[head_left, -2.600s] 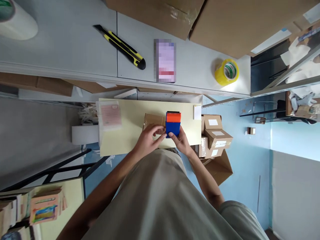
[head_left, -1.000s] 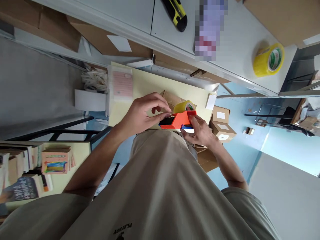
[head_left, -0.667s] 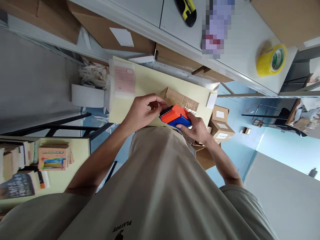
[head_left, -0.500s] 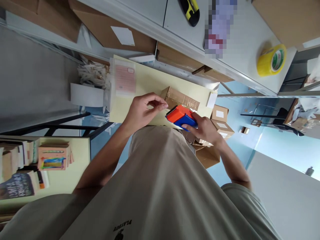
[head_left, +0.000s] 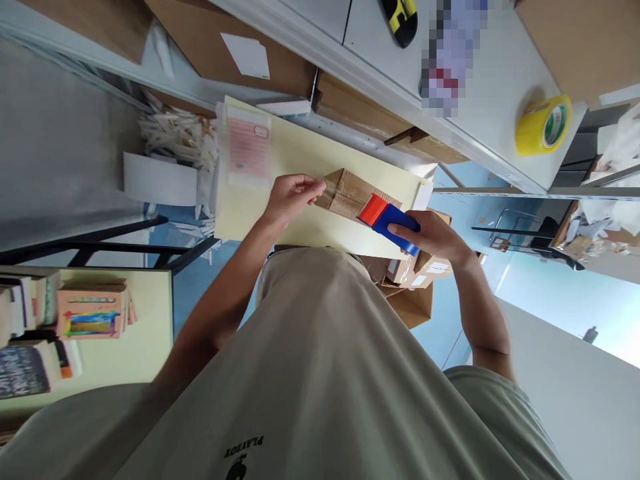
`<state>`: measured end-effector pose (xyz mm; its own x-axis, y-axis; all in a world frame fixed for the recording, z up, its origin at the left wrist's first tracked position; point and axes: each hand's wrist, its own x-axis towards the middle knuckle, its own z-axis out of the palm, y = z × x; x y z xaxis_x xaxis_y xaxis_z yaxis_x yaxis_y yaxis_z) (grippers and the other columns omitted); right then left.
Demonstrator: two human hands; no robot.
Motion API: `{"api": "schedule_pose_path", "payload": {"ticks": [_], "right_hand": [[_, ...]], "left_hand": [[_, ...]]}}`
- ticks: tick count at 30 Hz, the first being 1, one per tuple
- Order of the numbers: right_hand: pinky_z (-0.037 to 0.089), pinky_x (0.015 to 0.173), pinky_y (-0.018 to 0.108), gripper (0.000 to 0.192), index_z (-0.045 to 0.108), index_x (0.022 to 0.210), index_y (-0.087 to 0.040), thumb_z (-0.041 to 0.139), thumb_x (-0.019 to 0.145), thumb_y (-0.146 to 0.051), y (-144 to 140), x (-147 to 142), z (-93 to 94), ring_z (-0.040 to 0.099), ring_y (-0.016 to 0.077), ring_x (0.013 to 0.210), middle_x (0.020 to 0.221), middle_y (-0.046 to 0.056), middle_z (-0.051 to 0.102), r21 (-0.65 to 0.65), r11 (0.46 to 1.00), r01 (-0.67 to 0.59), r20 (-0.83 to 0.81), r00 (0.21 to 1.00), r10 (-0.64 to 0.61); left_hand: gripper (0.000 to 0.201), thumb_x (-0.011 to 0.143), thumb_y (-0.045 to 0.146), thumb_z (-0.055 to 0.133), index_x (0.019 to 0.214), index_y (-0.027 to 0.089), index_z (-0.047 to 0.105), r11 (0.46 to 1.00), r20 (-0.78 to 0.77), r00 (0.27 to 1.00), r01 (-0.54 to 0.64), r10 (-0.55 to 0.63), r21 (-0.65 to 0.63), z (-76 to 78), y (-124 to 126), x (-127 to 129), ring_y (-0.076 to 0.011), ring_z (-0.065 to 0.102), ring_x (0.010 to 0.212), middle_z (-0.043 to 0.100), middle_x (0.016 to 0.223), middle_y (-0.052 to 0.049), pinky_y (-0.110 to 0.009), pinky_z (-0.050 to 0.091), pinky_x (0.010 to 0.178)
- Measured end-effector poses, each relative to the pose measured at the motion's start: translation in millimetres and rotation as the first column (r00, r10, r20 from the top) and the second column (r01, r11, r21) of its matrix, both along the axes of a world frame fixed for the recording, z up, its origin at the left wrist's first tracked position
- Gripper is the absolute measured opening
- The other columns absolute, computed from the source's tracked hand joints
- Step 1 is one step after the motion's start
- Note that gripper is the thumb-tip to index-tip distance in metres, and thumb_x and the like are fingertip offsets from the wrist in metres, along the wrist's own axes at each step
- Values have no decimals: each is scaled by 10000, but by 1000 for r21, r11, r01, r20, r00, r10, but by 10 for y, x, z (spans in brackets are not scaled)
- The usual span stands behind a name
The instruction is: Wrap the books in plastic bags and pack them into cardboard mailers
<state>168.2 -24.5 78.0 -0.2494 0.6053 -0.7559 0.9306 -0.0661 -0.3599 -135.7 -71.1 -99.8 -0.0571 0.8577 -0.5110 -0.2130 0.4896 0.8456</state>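
Watching the head cam feed here. The right hand [head_left: 435,237] is wrapped around the blue handle of a tape dispenser [head_left: 387,217], fingers curled tight on it, with the orange front end pressed against the near edge of a small cardboard box [head_left: 350,193]. The left hand [head_left: 290,193] sits at the box's left end, fingertips touching that end and bracing it; I can't tell if it's actually pinching anything or just pushing, since the fingers are bunched together and partly turned away.

The box lies flat on a pale yellow tabletop [head_left: 300,227], roughly in the middle, near the far edge. It has shiny tape strips over the top already. My read: it's light and fairly stiff, corrugated, so it'll slide on that smooth surface if it isn't held down. I'd grab it by the 2 short ends or press flat on top, not on the taped face, which looks slick. The dispenser is hard plastic, and the handle is the obvious place to hold it; the cutter end isn't visible.

Other stuff around: a pink form in a plastic sleeve [head_left: 249,143] at the left of the table, and 1 yellow tape roll [head_left: 543,125] on the grey shelf above.
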Motion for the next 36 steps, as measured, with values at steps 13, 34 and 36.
{"api": "schedule_pose_path", "payload": {"ticks": [13, 34, 36], "right_hand": [[542, 616, 339, 699, 683, 756, -215, 746, 1044, -849, 384, -300, -440, 738, 200, 609, 715, 97, 787, -160, 986, 54, 84, 996, -41], [517, 680, 347, 727, 791, 883, -171, 718, 1022, -881, 405, -115, -534, 776, 245, 736, 781, 124, 800, -175, 982, -67, 205, 973, 103], [543, 682, 338, 708, 773, 868, -178, 725, 1030, -865, 399, -110, -497, 787, 237, 720, 782, 124, 810, -227, 974, -13, 170, 984, 53]], "left_hand": [[326, 868, 370, 988, 752, 202, 734, 995, -1, 999, -40, 40, -96, -827, 239, 226, -118, 574, 672, 716, 727, 7, -271, 464, 671], [273, 930, 398, 952, 926, 233, 736, 982, -419, 903, 152, -93, 109, -677, 28, 679, -201, 762, 818, 822, 878, -26, -330, 598, 839], [240, 975, 382, 923, 934, 233, 740, 982, -438, 892, 164, -108, 94, -681, 22, 716, -209, 780, 825, 839, 906, -37, -339, 602, 847]]}}
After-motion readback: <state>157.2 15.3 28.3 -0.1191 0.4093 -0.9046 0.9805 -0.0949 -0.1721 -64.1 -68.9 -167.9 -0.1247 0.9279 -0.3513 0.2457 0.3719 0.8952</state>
